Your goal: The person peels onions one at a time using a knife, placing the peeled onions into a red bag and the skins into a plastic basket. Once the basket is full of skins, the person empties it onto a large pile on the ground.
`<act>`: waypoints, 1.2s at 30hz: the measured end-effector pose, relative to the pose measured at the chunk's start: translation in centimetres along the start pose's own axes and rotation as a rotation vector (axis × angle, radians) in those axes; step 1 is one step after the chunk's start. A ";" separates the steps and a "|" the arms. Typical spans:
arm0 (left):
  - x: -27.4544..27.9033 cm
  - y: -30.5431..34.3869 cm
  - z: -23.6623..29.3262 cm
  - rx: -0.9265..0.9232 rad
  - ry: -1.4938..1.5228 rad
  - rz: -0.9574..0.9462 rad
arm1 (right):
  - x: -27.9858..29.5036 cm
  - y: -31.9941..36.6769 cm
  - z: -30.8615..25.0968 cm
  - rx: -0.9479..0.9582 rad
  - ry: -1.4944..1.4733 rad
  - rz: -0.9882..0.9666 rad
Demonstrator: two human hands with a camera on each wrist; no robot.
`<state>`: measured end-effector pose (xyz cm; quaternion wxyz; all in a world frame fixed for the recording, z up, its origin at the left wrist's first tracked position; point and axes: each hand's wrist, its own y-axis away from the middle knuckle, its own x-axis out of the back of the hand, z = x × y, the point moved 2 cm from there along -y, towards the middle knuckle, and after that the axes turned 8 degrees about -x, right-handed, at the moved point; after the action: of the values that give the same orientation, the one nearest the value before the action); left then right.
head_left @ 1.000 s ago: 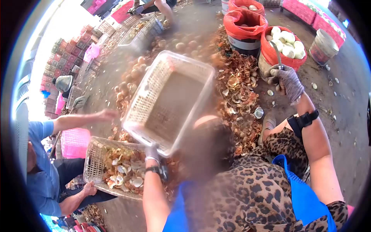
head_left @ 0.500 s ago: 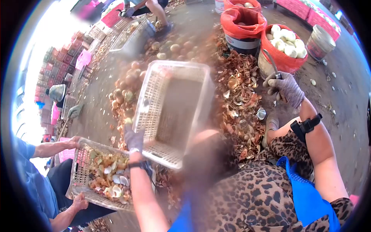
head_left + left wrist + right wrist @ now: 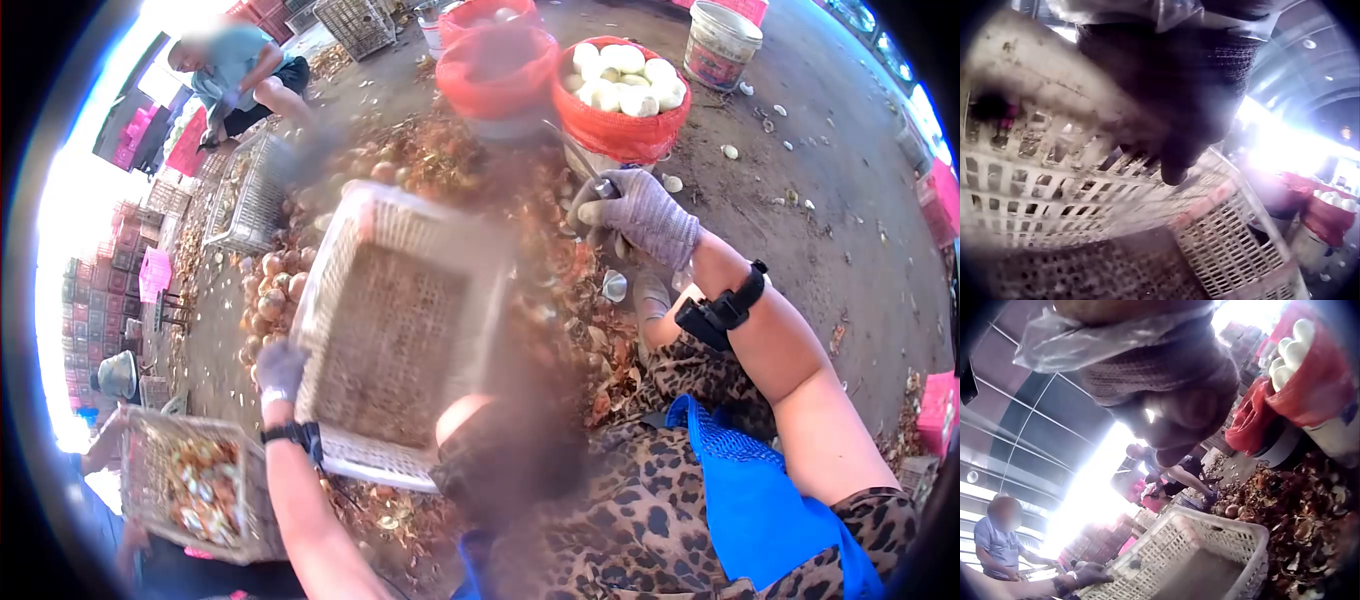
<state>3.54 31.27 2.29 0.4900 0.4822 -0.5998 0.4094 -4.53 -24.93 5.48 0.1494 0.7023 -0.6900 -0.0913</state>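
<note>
- The left hand (image 3: 280,368), gloved, has its fingers curled over the rim of a white slatted basket (image 3: 385,340) and holds it tilted up off the ground. The left wrist view shows the fingers hooked over that rim.
- The basket's mesh floor is bare, with nothing lying in it.
- The right hand (image 3: 642,215), also gloved, is up past the basket's far right corner. It is closed round the handle of a knife (image 3: 572,155), whose blade points away from the basket.
- Beyond the basket's far right corner stands a red-lined bucket (image 3: 620,135) heaped with white peeled pieces (image 3: 620,85). A second red-lined bucket (image 3: 495,70), blurred, is just beside it.
- Brown husks (image 3: 600,345) are piled along the basket's right side.
- Round brown unpeeled pieces (image 3: 270,295) lie off the basket's left side.
- Below the basket's near left corner is another basket (image 3: 140,440), holding mixed peelings (image 3: 200,490).
- Far right of the basket, past the husks, bare concrete floor (image 3: 830,220) gives open room.
</note>
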 end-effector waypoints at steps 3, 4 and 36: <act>7.0 -3.6 5.0 -0.008 0.037 -0.002 | 0.5 1.2 -1.2 -0.062 0.003 0.001; 9.6 -3.8 6.9 -0.054 -0.078 0.046 | 0.8 1.6 -1.4 -0.059 0.013 0.017; 13.6 19.2 -0.4 0.532 1.146 0.376 | 1.3 0.5 3.4 0.025 -0.011 -0.009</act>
<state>-15.91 33.10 15.33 0.5161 0.1794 -0.1964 0.8142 -6.12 -26.55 2.61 0.1365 0.7068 -0.6886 -0.0872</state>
